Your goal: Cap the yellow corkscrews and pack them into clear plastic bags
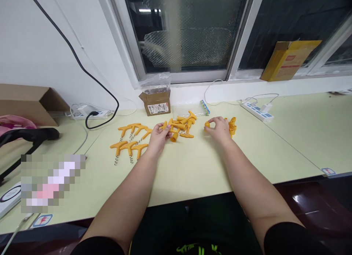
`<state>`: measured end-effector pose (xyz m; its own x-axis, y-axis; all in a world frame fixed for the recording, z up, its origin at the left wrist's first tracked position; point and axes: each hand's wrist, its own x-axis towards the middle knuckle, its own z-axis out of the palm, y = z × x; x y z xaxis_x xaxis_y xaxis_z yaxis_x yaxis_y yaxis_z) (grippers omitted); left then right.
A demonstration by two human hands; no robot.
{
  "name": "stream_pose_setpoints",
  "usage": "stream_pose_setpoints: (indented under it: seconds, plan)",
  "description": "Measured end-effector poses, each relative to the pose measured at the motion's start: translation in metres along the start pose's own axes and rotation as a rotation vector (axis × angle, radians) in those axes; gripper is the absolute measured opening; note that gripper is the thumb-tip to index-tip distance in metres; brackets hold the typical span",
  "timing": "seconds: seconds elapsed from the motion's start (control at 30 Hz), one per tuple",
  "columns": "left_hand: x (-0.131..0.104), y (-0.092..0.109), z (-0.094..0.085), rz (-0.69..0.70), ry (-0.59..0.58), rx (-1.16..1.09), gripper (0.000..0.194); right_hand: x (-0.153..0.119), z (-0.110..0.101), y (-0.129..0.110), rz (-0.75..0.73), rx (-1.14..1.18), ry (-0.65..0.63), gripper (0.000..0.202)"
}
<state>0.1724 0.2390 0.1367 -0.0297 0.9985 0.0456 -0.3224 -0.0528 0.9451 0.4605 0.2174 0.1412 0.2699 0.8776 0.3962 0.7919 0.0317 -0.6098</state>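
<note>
My left hand [158,137] is closed around a yellow corkscrew [165,125], whose lower part I cannot make out clearly. Just right of it lies a pile of yellow corkscrews [189,119], some with their sleeves on. My right hand [220,129] pinches a yellow plastic sleeve [207,125] between thumb and fingers, low over the table. Partly hidden behind that hand is a small heap of yellow sleeves [232,126]. To the left, corkscrews with bare metal spirals [128,146] lie in two rows, their right end partly covered by my left forearm.
A small open cardboard box [157,102] stands against the wall under the window. Power strips [257,111] lie at the back right and back left [95,114]. A black cable [82,64] hangs down at left, near a larger cardboard box [24,101] and a black strap-like object [33,135].
</note>
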Motion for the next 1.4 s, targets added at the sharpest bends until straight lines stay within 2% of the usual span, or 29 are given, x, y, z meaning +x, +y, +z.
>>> stream_pose_setpoints:
  seconds: [0.07, 0.2, 0.37, 0.43, 0.53, 0.67, 0.8, 0.9, 1.03, 1.17, 1.23, 1.3, 1.4]
  plan:
    - [-0.001, 0.001, 0.000, -0.014, -0.012, 0.002, 0.064, 0.005, -0.006, 0.010, 0.104, -0.090, 0.068, 0.026]
    - [-0.004, 0.005, -0.001, -0.028, -0.048, 0.028, 0.063, 0.010, -0.015, 0.024, 0.269, -0.195, 0.002, 0.025]
    - [-0.003, 0.012, -0.005, 0.004, -0.045, 0.056, 0.060, 0.013, -0.020, 0.029, 0.329, -0.226, -0.013, 0.023]
    - [-0.003, 0.017, -0.008, 0.052, -0.012, 0.141, 0.057, 0.014, -0.021, 0.031, 0.351, -0.231, -0.018, 0.023]
    - [-0.006, 0.028, -0.014, 0.174, 0.012, 0.425, 0.046, 0.014, -0.021, 0.035, 0.374, -0.233, -0.007, 0.023]
    - [-0.011, 0.044, -0.023, 0.298, -0.081, 0.798, 0.030, 0.012, -0.021, 0.034, 0.333, -0.225, 0.082, 0.027]
    - [-0.010, 0.054, -0.036, 0.165, -0.215, 0.911, 0.028, 0.007, -0.010, 0.017, 0.097, -0.096, 0.187, 0.025]
    - [-0.008, 0.057, -0.047, 0.011, -0.300, 0.970, 0.030, -0.001, 0.006, 0.001, -0.175, 0.075, 0.048, 0.017]
    - [-0.005, 0.058, -0.058, -0.067, -0.243, 1.089, 0.031, -0.012, 0.030, -0.013, -0.393, 0.209, -0.217, 0.023]
    - [-0.001, 0.062, -0.065, -0.176, -0.197, 1.318, 0.023, -0.021, 0.043, -0.017, -0.426, 0.186, -0.403, 0.041]
    - [0.001, 0.064, -0.070, -0.207, -0.148, 1.309, 0.024, -0.022, 0.046, -0.016, -0.414, 0.157, -0.477, 0.045]
    - [0.003, 0.066, -0.075, -0.219, -0.120, 1.247, 0.026, -0.021, 0.047, -0.014, -0.396, 0.127, -0.505, 0.041]
    - [0.005, 0.066, -0.082, -0.260, -0.189, 1.265, 0.029, -0.017, 0.046, -0.011, -0.345, 0.074, -0.470, 0.031]
